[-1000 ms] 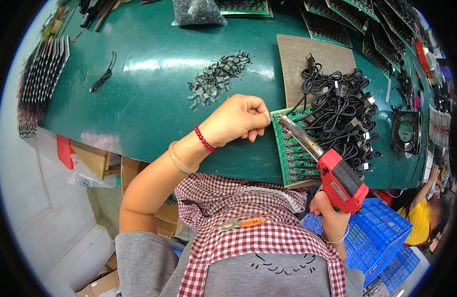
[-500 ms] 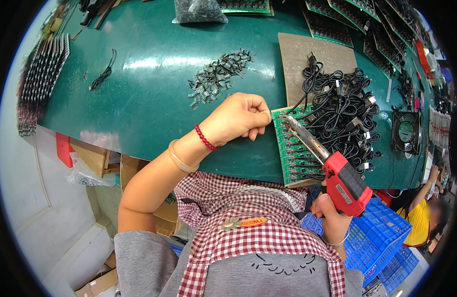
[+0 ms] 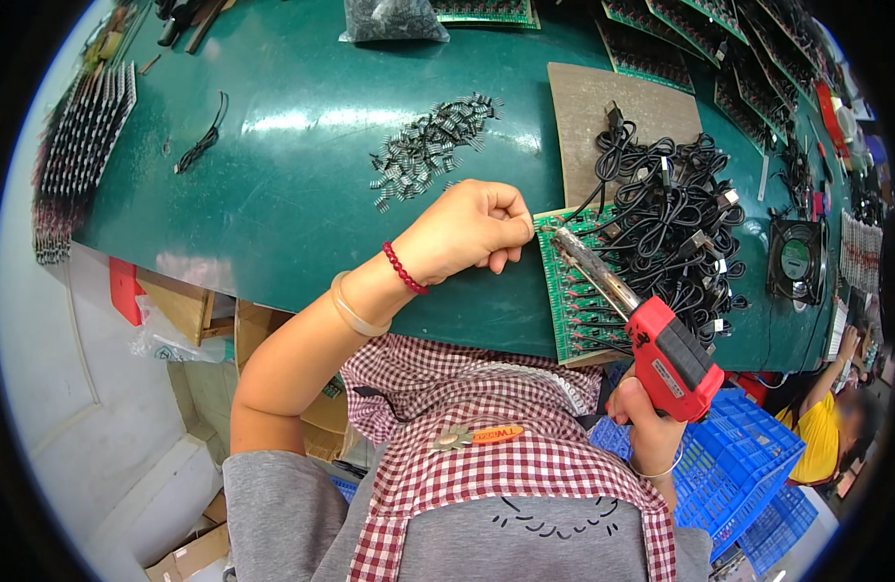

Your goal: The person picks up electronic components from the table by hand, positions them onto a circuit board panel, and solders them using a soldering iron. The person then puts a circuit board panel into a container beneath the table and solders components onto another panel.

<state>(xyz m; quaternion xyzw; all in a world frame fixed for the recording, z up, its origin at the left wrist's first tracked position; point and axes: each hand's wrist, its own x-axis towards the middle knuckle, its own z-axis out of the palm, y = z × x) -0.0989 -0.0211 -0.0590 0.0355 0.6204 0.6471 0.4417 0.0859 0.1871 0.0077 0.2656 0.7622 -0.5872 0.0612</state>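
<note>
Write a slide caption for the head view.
The right grip holds a red soldering iron over a green circuit board, the left grip near its edge, black cables heaped nearby.

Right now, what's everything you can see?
Table: one, green, centre
Circuit board: one, green, right of centre
Cables: many, black, partly over board
Soldering iron: one, red and black, over board
Panel: one, brown, beneath cables
Small parts: many, black and silver, on table
Bag: one, grey, top
Fan: one, black, right
Crates: at least two, blue, lower right
Co-worker: one, yellow top, far right
Left hand: one, bare, by board's corner
Right hand: one, bare, gripping iron
</note>
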